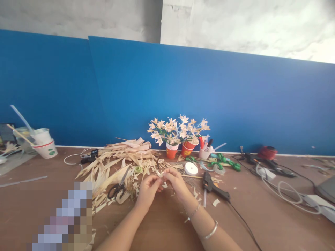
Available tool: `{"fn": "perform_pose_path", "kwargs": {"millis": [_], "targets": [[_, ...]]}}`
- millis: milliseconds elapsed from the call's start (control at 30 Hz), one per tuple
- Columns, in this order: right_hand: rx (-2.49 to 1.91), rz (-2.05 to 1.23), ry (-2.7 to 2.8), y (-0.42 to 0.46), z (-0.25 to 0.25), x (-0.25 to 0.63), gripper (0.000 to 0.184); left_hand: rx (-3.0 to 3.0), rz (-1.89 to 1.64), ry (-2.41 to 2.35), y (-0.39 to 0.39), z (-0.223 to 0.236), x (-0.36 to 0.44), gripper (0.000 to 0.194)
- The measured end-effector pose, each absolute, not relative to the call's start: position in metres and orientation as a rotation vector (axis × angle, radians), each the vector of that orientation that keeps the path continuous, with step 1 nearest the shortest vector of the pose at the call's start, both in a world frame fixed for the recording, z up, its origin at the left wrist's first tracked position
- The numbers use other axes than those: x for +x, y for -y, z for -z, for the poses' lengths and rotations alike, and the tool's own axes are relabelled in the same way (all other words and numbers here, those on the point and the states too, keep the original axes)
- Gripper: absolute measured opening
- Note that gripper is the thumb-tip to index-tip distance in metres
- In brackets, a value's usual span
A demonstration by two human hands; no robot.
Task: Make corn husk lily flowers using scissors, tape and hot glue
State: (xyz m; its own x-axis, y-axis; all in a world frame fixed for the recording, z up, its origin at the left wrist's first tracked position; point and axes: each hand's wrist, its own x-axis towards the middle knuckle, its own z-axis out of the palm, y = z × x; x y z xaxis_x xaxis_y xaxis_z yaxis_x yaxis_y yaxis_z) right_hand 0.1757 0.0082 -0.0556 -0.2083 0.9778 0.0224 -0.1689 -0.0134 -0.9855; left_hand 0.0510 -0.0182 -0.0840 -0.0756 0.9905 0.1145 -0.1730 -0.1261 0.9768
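Over the middle of the table, my left hand (150, 186) and my right hand (174, 179) meet with their fingertips pinched. Between them is a small pale husk flower (159, 173), partly hidden by the fingers. Dried corn husks (112, 164) lie heaped to the left of my hands, with black-handled scissors (117, 190) on them. A black glue gun (214, 186) rests to the right of my right hand. Beyond my hands stand red paper cups (172, 152) filled with finished pale husk flowers (180, 129) on green stems.
A white tape roll (191, 168) lies behind my right hand. Green ribbon (225, 161) and a cup of pens (205, 153) stand further back. Cables (282, 195) sprawl at the right. A white cup (45, 149) is far left. A blue partition (131, 87) closes the back edge.
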Motion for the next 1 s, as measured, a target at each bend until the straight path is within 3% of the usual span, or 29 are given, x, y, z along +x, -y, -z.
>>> {"fn": "perform_pose_path", "kwargs": {"millis": [367, 833, 1000], "targets": [[-1.001, -1.464, 1.119, -0.0104, 0.0584, 0.1746, 0.012, 0.945, -1.441, -1.078, 0.0172, 0.0794, 0.0543, 0.033], [-0.967, -1.44, 1.143, -0.0113, 0.0573, 0.1769, 0.023, 1.095, -1.406, -1.223, 0.0152, 0.0872, 0.0493, 0.021], [-0.997, -1.296, 1.311, -0.0145, 0.0621, 0.1779, 0.016, 1.104, -1.469, -1.203, 0.0141, 0.0851, 0.0494, 0.021]]}}
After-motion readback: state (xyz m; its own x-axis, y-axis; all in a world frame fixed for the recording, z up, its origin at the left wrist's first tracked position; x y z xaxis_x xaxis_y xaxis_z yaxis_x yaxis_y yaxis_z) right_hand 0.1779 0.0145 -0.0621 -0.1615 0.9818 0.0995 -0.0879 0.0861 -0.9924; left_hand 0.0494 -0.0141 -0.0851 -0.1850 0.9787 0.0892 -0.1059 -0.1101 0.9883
